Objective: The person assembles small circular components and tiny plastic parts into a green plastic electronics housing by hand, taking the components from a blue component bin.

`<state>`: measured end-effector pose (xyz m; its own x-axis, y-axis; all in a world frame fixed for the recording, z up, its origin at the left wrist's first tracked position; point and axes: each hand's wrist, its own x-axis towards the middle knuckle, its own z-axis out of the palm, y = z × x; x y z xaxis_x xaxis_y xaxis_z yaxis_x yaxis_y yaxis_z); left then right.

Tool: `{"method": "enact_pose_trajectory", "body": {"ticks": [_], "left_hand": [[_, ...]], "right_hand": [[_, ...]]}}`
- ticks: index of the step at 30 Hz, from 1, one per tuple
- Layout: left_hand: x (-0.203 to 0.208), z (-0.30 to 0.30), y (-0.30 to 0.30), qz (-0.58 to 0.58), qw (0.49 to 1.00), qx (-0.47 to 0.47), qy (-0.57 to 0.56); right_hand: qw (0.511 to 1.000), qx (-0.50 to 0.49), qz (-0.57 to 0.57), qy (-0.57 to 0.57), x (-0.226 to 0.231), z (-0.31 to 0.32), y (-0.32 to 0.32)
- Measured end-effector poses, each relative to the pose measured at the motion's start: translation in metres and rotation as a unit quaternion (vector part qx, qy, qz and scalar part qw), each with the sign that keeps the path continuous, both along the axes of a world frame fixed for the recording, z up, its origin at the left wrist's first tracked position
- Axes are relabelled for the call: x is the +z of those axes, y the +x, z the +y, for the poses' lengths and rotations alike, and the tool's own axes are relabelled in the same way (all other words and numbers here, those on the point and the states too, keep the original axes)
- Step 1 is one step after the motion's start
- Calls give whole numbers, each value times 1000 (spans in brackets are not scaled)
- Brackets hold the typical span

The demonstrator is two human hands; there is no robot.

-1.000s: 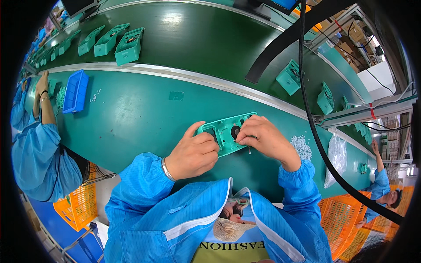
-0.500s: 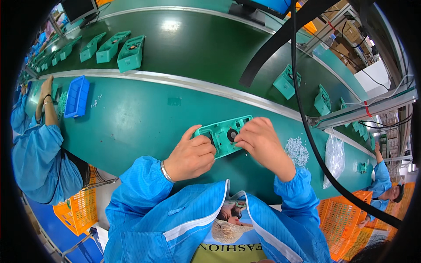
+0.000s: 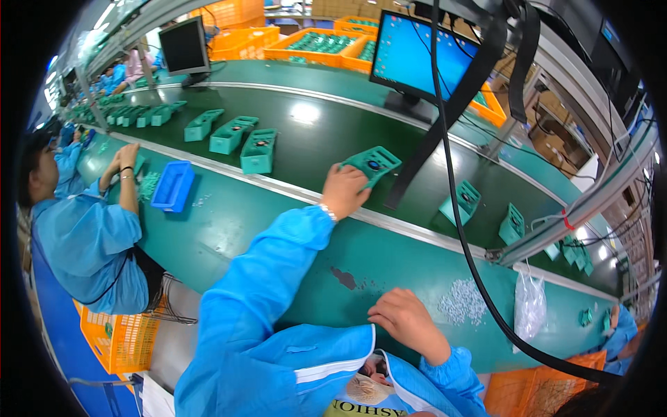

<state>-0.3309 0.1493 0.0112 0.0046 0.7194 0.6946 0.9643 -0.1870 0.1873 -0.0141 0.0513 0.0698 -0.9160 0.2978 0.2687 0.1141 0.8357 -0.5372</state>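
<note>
My left hand reaches out over the dark green conveyor belt. Its fingers grip the near left end of a green plastic housing with a round black part inside. Back over the near bench, my right hand is curled, its fingers bent and together. Whatever it may hold is hidden. A pile of small white pieces lies to the right of that hand. Several similar green housings stand on the belt, among them one left of my left hand and one to the right.
A metal rail separates bench and belt. A black cable and dark strap hang in front. Left are a blue bin and a co-worker. A clear plastic bag lies right; a monitor stands beyond the belt.
The housing has gone from the bench in front of me up to the belt, carried in my left hand. My right hand has let go of it and drawn back. The view has tilted up.
</note>
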Motion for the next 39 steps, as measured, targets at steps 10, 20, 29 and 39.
{"method": "enact_pose_trajectory", "body": {"ticks": [10,20,29,39], "left_hand": [[4,15,-30,-29,991,133,20],[-22,-97,-224,100,910,397,-67],[5,-151,-50,-10,994,109,9],[9,-210,76,-6,983,-131,-126]], "right_hand": [[991,-136,11,13,-6,-6,66],[981,-187,51,-10,-15,0,91],[906,-414,48,79,-30,34,140],[924,-367,1,104,-49,61,118]]}}
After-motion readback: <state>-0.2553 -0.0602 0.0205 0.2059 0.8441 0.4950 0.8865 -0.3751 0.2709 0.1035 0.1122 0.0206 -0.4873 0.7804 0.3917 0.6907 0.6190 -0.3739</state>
